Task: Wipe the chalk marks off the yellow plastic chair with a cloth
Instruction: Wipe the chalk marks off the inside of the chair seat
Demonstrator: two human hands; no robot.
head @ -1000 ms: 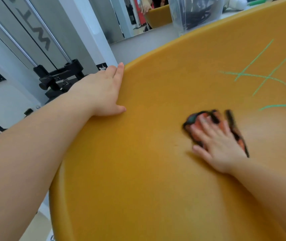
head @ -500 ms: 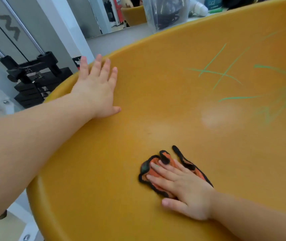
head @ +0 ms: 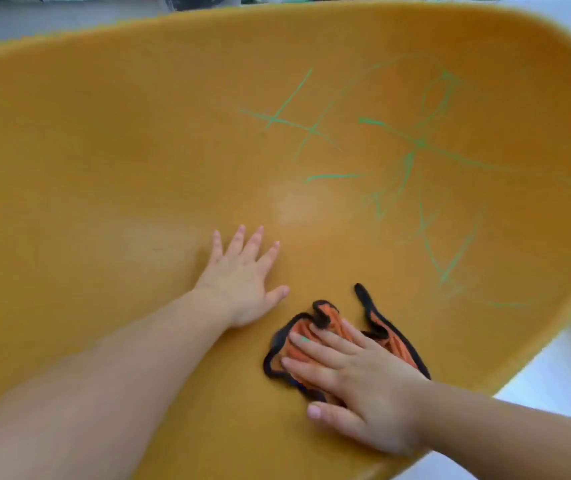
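On the yellow chair (head: 104,168), right hand (head: 363,382) presses flat on the cloth (head: 298,337), left hand (head: 239,282) spread bare beside it.

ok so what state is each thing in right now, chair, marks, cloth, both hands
yellow chair, scribbled with chalk
chalk marks, green, unwiped, apart from the cloth
cloth, crumpled, pressed onto the chair
left hand, open, flat on the chair
right hand, open, fingers straight on the cloth
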